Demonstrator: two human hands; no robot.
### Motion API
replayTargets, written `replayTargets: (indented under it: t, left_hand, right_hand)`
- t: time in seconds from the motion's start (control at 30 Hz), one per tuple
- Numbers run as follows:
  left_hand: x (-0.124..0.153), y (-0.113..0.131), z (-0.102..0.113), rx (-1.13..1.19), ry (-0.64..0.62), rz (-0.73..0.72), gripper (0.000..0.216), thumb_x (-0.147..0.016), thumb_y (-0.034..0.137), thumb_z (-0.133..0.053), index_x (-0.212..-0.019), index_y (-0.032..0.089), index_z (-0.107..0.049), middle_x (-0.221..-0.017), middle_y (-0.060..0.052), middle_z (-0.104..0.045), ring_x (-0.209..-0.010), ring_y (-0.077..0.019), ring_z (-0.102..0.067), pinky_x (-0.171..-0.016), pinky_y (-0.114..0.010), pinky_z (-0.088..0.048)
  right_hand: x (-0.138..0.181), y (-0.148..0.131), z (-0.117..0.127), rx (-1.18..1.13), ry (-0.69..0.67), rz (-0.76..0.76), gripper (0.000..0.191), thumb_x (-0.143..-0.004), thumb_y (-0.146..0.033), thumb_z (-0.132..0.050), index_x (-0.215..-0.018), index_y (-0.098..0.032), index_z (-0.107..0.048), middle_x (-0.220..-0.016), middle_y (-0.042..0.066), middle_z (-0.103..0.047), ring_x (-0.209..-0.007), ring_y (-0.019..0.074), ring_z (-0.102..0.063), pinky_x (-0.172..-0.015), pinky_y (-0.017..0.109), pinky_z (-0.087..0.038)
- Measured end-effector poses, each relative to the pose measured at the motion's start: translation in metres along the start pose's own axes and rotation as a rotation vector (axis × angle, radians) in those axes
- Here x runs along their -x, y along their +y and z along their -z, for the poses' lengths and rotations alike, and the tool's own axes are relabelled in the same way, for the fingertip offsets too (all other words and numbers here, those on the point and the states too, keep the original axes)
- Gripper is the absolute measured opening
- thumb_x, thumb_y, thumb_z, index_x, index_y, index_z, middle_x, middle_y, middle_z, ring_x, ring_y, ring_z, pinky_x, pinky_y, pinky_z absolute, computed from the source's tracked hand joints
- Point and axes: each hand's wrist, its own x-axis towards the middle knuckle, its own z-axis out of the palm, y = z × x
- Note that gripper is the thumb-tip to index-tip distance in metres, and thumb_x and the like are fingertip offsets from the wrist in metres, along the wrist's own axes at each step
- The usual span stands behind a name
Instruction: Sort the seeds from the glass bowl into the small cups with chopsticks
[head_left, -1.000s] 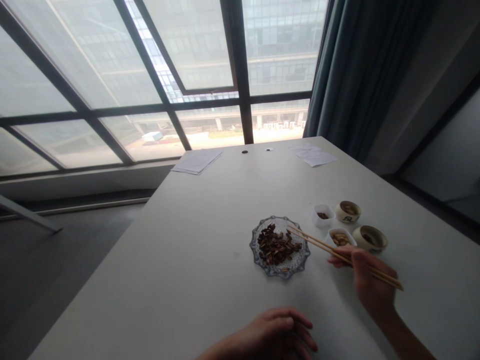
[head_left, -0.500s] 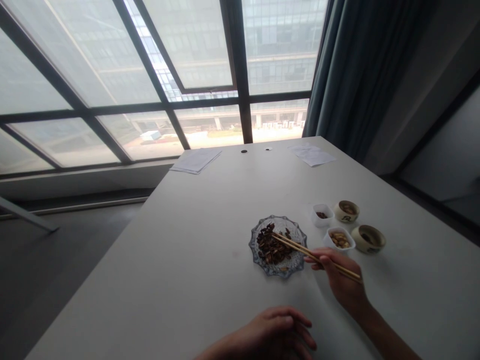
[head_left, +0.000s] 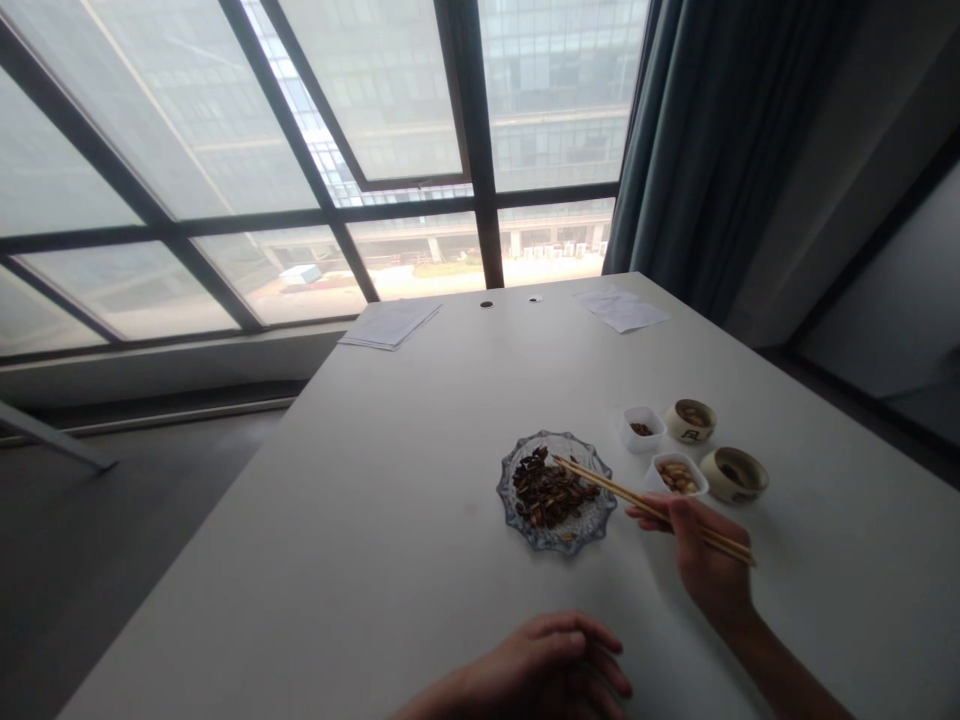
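Two bare hands at a pale matte table (head_left: 420, 480). Leftmost, left hand (head_left: 551, 665) lying palm down, fingers loosely curled and close together, holding nothing, unmoved since half a second ago. Beyond those fingertips, scalloped clear glass plate (head_left: 594, 520), ribbed and glinting, heaped with dark, pointed seeds (head_left: 547, 495). Slim straight wooden chopsticks (head_left: 645, 503), tips close together over the pile's far side, pulled back rightward from deeper among the seeds a moment earlier; impossible to tell whether a seed is caught between them. Right hand (head_left: 709, 570) likewise drawn right, thumb and fingers pinching the sticks mid-length. Just past those knuckles, squarish white plastic cup (head_left: 679, 475) of pale nuts, then round glazed ceramic cup (head_left: 736, 473).
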Motion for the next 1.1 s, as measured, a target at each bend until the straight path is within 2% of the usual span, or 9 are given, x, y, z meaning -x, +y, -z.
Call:
replayTargets:
  t: [0.07, 0.37, 0.63, 0.73, 0.97, 1.03, 1.1]
  left_hand:
    - [0.001, 0.000, 0.000, 0.005, 0.003, -0.002, 0.042, -0.092, 0.043, -0.075, -0.120, 0.012, -0.073, -0.108, -0.015, -0.076, -0.092, -0.0215, -0.077, -0.077, -0.028, -0.053]
    - [0.004, 0.002, -0.001, -0.016, 0.019, 0.003, 0.039, -0.095, 0.041, -0.072, -0.122, 0.013, -0.073, -0.112, -0.015, -0.075, -0.095, -0.0223, -0.077, -0.079, -0.028, -0.054]
    - [0.002, 0.005, -0.002, -0.031, 0.029, 0.011, 0.038, -0.095, 0.040, -0.072, -0.122, 0.013, -0.071, -0.112, -0.015, -0.075, -0.094, -0.0223, -0.077, -0.078, -0.028, -0.053]
    - [0.003, 0.004, -0.005, -0.034, 0.050, 0.004, 0.039, -0.095, 0.041, -0.072, -0.121, 0.012, -0.072, -0.111, -0.015, -0.075, -0.094, -0.0223, -0.077, -0.078, -0.029, -0.052]
    - [0.005, 0.002, -0.008, -0.028, 0.046, -0.006, 0.040, -0.094, 0.042, -0.072, -0.120, 0.012, -0.071, -0.110, -0.016, -0.076, -0.091, -0.0225, -0.077, -0.076, -0.029, -0.052]
    - [0.004, 0.001, -0.007, -0.021, 0.042, -0.002, 0.042, -0.094, 0.043, -0.072, -0.122, 0.012, -0.071, -0.110, -0.017, -0.076, -0.092, -0.0224, -0.077, -0.077, -0.029, -0.051]
    - [0.004, 0.001, -0.006, -0.020, 0.031, 0.006, 0.043, -0.094, 0.043, -0.073, -0.123, 0.011, -0.071, -0.111, -0.017, -0.076, -0.092, -0.0228, -0.077, -0.078, -0.030, -0.052]
  right_hand:
    - [-0.006, -0.004, 0.008, 0.025, 0.046, 0.040, 0.036, -0.100, -0.049, -0.066, -0.096, -0.017, -0.083, -0.085, 0.011, -0.083, -0.071, 0.0275, -0.082, -0.065, 0.035, -0.070]
    - [-0.043, -0.027, 0.045, 0.100, 0.409, 0.170, 0.045, -0.101, -0.054, -0.064, -0.088, -0.013, -0.079, -0.077, 0.011, -0.081, -0.065, 0.0257, -0.080, -0.063, 0.035, -0.069]
    - [-0.047, -0.027, 0.051, 0.071, 0.405, 0.118, 0.040, -0.099, -0.052, -0.068, -0.090, -0.013, -0.077, -0.077, 0.012, -0.081, -0.065, 0.0258, -0.080, -0.064, 0.036, -0.069]
    - [-0.038, -0.025, 0.044, 0.056, 0.343, 0.118, 0.039, -0.100, -0.051, -0.066, -0.093, -0.015, -0.079, -0.078, 0.011, -0.081, -0.065, 0.0257, -0.080, -0.063, 0.036, -0.068]
    - [-0.005, -0.009, 0.009, 0.007, -0.108, 0.115, 0.031, -0.104, -0.044, -0.061, -0.094, -0.021, -0.079, -0.084, 0.008, -0.082, -0.068, 0.0248, -0.080, -0.064, 0.034, -0.068]
    - [0.001, -0.007, 0.003, 0.040, -0.198, 0.117, 0.028, -0.104, -0.041, -0.060, -0.094, -0.023, -0.079, -0.084, 0.007, -0.081, -0.070, 0.0237, -0.080, -0.064, 0.032, -0.067]
    - [0.002, -0.007, -0.001, 0.079, -0.227, 0.121, 0.027, -0.105, -0.040, -0.060, -0.094, -0.023, -0.079, -0.084, 0.006, -0.081, -0.070, 0.0222, -0.080, -0.064, 0.030, -0.066]
